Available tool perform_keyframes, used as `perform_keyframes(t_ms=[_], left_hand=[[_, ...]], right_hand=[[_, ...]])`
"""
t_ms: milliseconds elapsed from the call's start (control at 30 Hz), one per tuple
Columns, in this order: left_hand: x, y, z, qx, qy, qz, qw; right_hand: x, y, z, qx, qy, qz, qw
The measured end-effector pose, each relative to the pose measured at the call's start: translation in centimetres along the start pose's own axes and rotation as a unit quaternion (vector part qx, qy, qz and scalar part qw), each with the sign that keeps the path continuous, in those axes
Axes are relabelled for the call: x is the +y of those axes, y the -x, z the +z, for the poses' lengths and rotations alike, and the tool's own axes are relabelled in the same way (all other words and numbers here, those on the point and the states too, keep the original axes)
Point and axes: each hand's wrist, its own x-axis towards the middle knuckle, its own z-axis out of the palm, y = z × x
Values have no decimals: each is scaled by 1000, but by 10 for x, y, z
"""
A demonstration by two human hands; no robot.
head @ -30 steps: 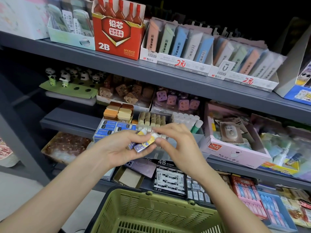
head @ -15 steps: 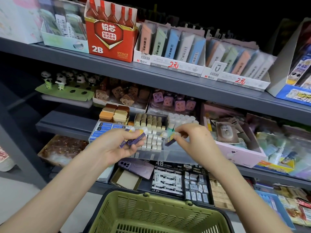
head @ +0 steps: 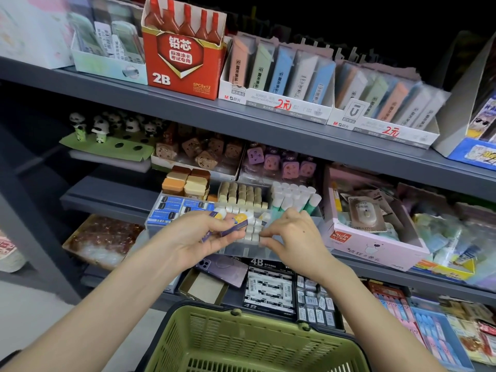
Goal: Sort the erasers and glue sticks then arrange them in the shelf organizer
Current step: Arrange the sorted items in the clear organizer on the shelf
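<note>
Gripping purple glue sticks [head: 233, 226], the left hand [head: 193, 237] hovers before the clear shelf organizer [head: 241, 249]. The right hand [head: 292, 237] has curled fingertips touching its white erasers [head: 251, 232]; any pinch cannot be told.

Forearms rise from 7 and 5 o'clock. The left hand [head: 196, 237] grips glue sticks [head: 237, 224], palm up; the right hand [head: 292, 237] curls its fingers toward 9 o'clock.

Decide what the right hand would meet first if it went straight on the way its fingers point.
Most likely the rows of white erasers in the clear tray, just ahead of the right hand, which looks almost on them, though depth is unclear.
</note>
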Motion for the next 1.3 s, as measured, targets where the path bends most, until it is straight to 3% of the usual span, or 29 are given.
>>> perform_keyframes(t_ms=[233, 300, 433, 533, 667, 733, 833, 967, 1033, 1167, 1300], left_hand=[[-1, 2, -1, -8, -35, 12, 999], [-2, 2, 0, -19, -51, 15, 998], [-8, 5, 7, -62, -74, 10, 995], [-11, 4, 14, -90, -85, 6, 992], [0, -4, 24, -71, -158, 48, 984], [6, -16, 27, -11, -301, 121, 946], [13, -43, 31, 80, -489, 232, 837], [11, -71, 48, 119, -658, 259, 697], [8, -84, 54, 140, -702, 265, 646], [1, -97, 52, 168, -729, 247, 616], [2, -101, 48, 170, -730, 220, 625]], right_hand=[[-2, 5, -4, 52, 1, 11, 999], [-4, 9, -11, 76, -75, 33, 994], [-14, 17, -29, 45, -342, 62, 936], [-16, 18, -36, 49, -372, 66, 925], [4, 16, -40, 138, -465, 143, 863], [18, 17, -41, 170, -463, 179, 851], [31, 19, -35, 179, -453, 212, 847], [38, 21, -22, 172, -437, 231, 852], [39, 19, -18, 177, -429, 239, 853], [39, 13, -16, 178, -402, 253, 862], [37, 9, -13, 163, -394, 238, 873]])
